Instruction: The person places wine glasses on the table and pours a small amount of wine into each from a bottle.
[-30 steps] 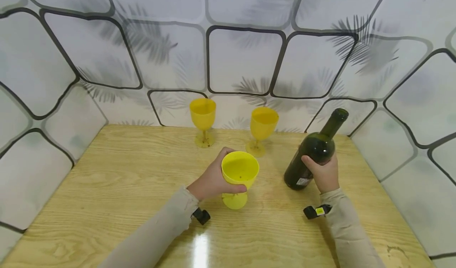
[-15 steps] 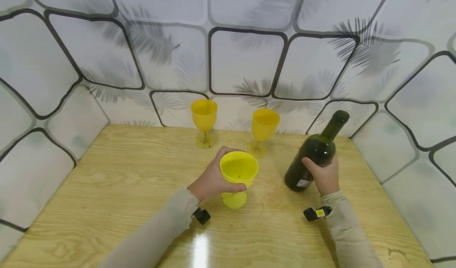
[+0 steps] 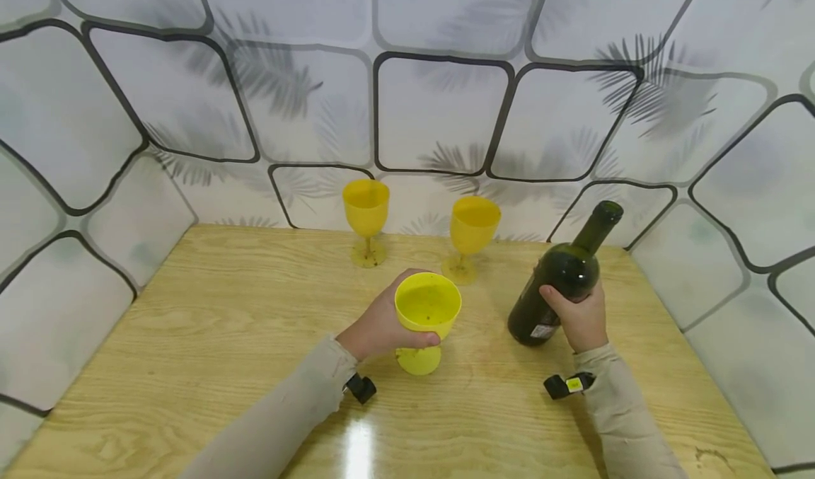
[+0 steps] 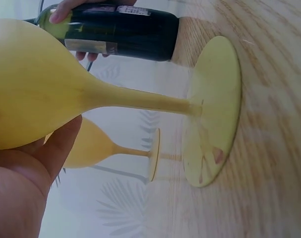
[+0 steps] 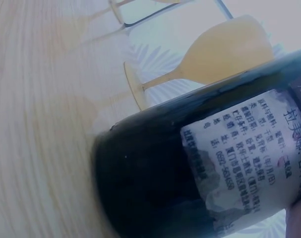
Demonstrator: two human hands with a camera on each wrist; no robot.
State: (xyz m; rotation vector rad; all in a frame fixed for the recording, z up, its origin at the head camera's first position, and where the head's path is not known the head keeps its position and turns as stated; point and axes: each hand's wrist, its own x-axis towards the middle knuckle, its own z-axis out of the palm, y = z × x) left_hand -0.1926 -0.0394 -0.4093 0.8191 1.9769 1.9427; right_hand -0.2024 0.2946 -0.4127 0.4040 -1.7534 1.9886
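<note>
Back-left yellow goblet [image 3: 366, 210] stands upright on the wood table [image 3: 210, 323], near the patterned wall [image 3: 439, 111]. Your left hand [image 3: 377, 329] is curled round the bowl of the front goblet [image 3: 428, 303], thumb across the near side; goblet upright, foot low at the tabletop, dark specks inside. Back-right goblet [image 3: 474, 224] stands upright behind it, right of the first. Then the dark green bottle [image 3: 565, 270], neck up, white label [image 5: 244, 163] in right wrist view; can't tell if its base touches. Your right hand [image 3: 586, 316] grips its body, thumb across the near side.
</note>
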